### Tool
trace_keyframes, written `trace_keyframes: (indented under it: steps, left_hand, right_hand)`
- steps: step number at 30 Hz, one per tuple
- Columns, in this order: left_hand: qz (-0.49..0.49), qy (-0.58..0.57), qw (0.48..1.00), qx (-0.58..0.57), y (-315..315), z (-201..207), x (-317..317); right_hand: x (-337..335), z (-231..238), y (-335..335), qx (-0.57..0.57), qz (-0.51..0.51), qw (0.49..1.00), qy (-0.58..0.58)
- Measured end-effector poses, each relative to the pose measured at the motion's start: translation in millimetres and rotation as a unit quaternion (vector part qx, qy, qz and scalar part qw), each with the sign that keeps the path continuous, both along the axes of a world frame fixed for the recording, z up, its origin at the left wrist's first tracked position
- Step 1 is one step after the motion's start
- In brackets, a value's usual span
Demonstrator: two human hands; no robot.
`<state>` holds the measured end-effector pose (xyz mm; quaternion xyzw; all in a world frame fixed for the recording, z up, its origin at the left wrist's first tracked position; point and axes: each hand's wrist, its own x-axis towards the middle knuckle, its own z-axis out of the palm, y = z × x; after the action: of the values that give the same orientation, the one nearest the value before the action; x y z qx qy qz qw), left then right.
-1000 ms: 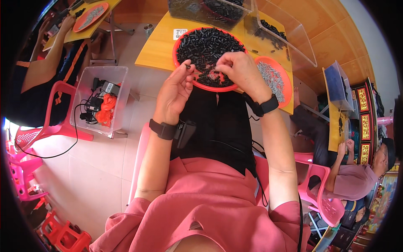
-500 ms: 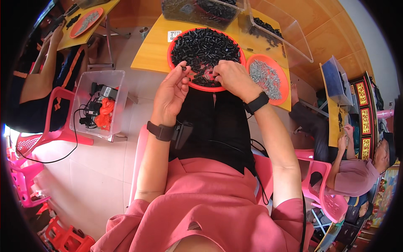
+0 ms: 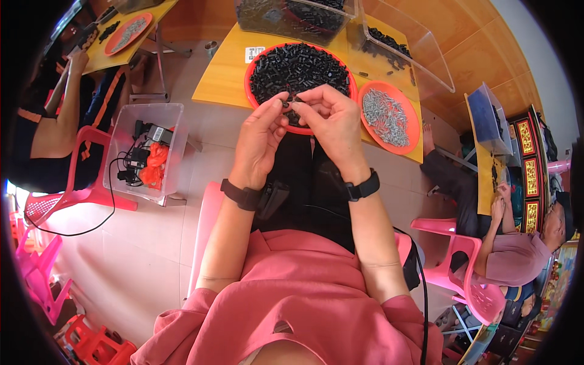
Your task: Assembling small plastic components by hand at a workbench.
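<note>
My left hand (image 3: 263, 132) pinches a small black cylindrical piece (image 3: 285, 104) between thumb and fingertips. My right hand (image 3: 333, 121) meets it over the near rim of the basin, its thumb and fingers closed together on something dark and small, mostly hidden by the fingers. Below and beyond both hands is a round red basin (image 3: 249, 78) heaped with small black cylindrical pieces (image 3: 298, 70). To the right of it lies an orange-red plate (image 3: 411, 147) holding many small grey metal screw-like pieces (image 3: 384, 115).
Clear plastic bins (image 3: 274, 30) with black pieces stand at the back of the yellow table (image 3: 222, 76). Left on the floor is a clear tub (image 3: 146, 188) with cables and a red bag. People sit at tables on both sides, near pink chairs (image 3: 480, 295).
My right hand has come up out of the basin and moved toward the left one. Their fingertips are now close together, where before they were apart.
</note>
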<state>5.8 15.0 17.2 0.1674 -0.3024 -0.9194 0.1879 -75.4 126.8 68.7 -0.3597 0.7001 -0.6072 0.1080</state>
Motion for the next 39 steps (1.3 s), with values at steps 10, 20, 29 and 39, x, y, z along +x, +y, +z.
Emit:
trace_keyframes:
  steps: [10, 20, 29, 39]
  left_hand:
    - [0.001, -0.001, 1.000, -0.012, 10.9, 9.9, -2.3]
    - [0.035, -0.006, 0.995, -0.091, 18.7, 8.1, -3.2]
    - [0.091, 0.002, 0.974, -0.209, 24.1, 12.7, -4.6]
    - [0.073, 0.010, 0.940, -0.332, 12.3, 15.7, 1.6]
  right_hand:
    - [15.8, -18.8, 6.2, -0.015, -0.115, 0.988, 0.101]
    - [23.6, -15.3, 9.8, -0.045, -0.139, 0.980, 0.133]
    - [25.1, -17.0, 10.1, -0.082, -0.148, 0.981, 0.092]
    - [29.1, -15.8, 15.3, -0.057, -0.171, 0.951, 0.250]
